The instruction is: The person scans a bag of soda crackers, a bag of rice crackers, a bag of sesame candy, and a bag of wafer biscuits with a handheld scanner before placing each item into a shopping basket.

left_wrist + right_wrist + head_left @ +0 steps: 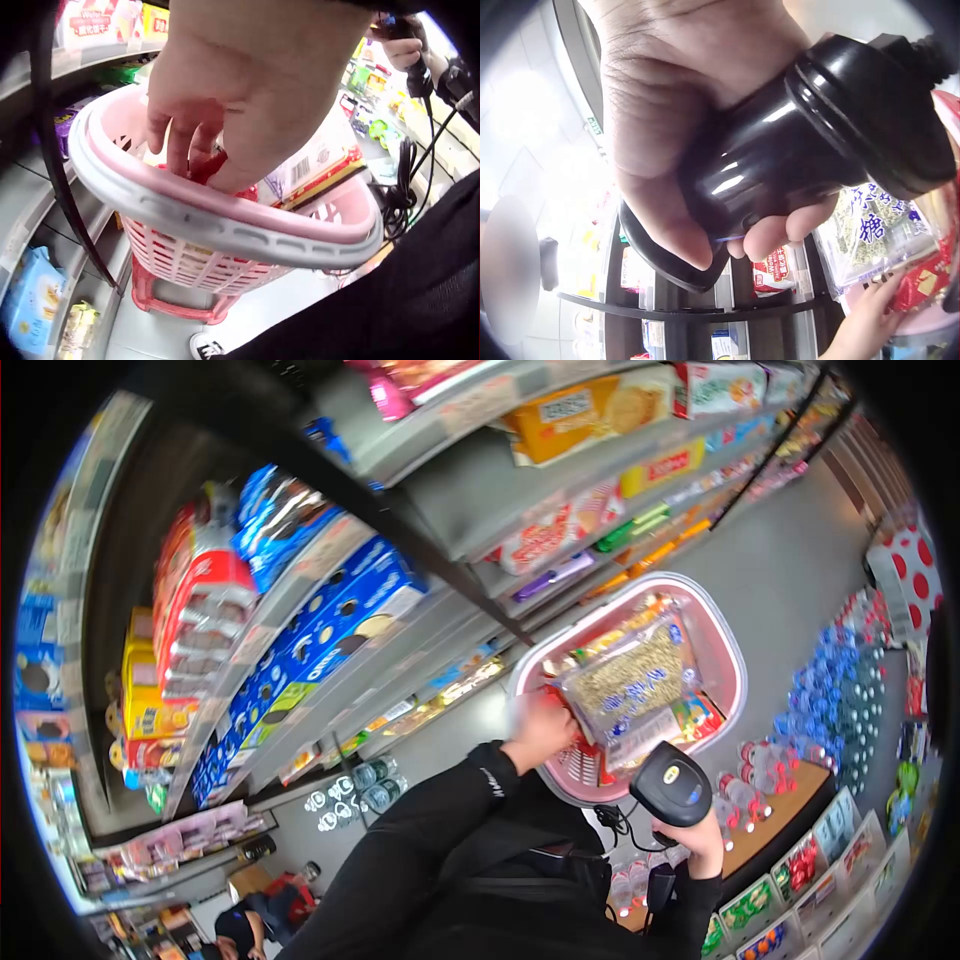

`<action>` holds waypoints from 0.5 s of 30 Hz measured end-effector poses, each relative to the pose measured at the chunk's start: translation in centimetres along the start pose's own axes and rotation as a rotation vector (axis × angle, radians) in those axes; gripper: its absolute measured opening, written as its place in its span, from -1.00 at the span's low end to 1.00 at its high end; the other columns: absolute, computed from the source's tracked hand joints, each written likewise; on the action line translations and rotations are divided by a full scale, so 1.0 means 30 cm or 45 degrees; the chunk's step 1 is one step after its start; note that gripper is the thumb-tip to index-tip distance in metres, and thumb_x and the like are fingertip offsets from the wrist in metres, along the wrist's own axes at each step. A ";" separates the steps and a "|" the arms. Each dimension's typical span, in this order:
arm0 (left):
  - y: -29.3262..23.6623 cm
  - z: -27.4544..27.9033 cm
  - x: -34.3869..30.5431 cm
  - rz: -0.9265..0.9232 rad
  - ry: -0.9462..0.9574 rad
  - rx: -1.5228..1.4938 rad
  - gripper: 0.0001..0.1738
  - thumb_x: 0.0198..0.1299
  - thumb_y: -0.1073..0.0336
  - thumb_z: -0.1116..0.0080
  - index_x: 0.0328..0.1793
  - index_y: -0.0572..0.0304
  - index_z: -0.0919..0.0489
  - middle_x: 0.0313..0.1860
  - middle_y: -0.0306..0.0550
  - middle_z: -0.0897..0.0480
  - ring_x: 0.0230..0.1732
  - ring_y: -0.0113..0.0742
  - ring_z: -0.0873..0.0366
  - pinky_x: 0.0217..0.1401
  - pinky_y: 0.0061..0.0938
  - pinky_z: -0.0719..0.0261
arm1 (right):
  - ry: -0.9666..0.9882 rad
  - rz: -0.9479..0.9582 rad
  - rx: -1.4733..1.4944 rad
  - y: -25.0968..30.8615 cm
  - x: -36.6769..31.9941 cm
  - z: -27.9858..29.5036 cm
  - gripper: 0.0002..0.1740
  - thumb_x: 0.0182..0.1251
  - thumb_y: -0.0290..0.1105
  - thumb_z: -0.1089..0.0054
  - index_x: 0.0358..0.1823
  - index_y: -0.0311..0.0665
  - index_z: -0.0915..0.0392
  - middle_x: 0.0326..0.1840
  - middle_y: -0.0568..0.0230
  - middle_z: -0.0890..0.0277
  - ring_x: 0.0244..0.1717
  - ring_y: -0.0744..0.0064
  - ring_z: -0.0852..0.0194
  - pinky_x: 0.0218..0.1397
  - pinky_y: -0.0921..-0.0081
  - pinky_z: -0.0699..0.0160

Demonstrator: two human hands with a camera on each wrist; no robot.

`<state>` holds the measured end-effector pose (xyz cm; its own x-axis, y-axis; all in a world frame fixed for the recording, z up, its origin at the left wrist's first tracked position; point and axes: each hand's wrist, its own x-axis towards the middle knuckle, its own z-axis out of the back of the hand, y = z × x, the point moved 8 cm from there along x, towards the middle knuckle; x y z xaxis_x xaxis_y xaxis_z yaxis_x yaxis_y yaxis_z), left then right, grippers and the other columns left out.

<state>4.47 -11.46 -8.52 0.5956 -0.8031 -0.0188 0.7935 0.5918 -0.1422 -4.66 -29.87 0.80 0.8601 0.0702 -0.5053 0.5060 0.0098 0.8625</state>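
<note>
My left hand (540,730) reaches over the rim of a pink basket (738,690). In the left wrist view the hand (240,97) has its fingers and thumb bent around a red package (206,169) inside the basket. Beside it lies a clear bag of pale pieces with blue print (630,675), on top of other packages. My right hand (697,840) grips the handle of a black scanner (672,785), held beside the basket's near end. In the right wrist view the fingers wrap round the scanner's glossy black body (780,142).
Shelves of snacks (310,650) stand left of and beyond the basket. Bottled drinks (765,770) are at the right, near bins of small packets (800,865). A black cable (401,176) hangs by the basket. People (255,925) are at the lower left.
</note>
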 end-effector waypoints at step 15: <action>0.015 0.169 -0.176 0.126 -0.013 -0.371 -0.65 -0.11 0.37 0.04 -0.10 0.20 -0.45 -0.28 -0.05 -0.46 -0.12 -0.11 -0.41 -0.04 -0.34 -0.34 | 0.098 -0.008 -0.060 0.040 0.051 -0.128 -0.39 -0.35 -0.59 -0.34 -0.09 -0.38 -0.37 -0.23 0.32 -0.48 -0.20 0.55 -0.42 -0.06 0.54 -0.36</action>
<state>2.31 -6.60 -3.46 0.6706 -0.7409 -0.0367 0.6630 0.6209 -0.4182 -2.97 -25.93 1.16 0.8482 0.1463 -0.5091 0.5064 0.0576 0.8604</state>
